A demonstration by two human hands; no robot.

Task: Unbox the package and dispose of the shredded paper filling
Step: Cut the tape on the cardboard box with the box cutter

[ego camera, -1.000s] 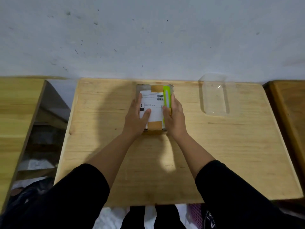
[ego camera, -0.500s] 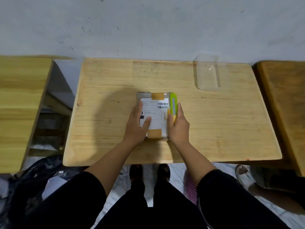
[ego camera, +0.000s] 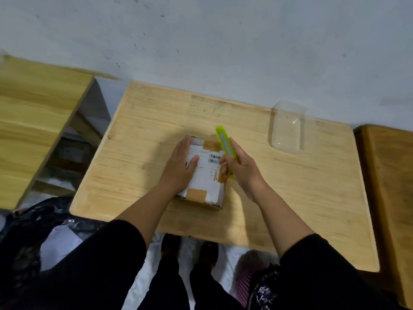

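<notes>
A small cardboard package (ego camera: 205, 182) with a white shipping label and brown tape lies closed in the middle of a light wooden table (ego camera: 290, 186). My left hand (ego camera: 180, 166) rests flat on the package's left side. My right hand (ego camera: 242, 168) grips a lime-green box cutter (ego camera: 224, 144) by its lower part, lifted over the package's right edge with its far end pointing away from me. No shredded paper is visible.
A clear plastic container (ego camera: 287, 127) lies at the table's far right. Other wooden tables stand at the left (ego camera: 33, 121) and right (ego camera: 388, 175). A black plastic bag (ego camera: 29, 231) sits on the floor at lower left. A grey wall runs behind.
My right hand has taken up the green cutter from the package's right edge and raised it at an angle. The camera view has shifted and tilted; my left hand stays on the package.
</notes>
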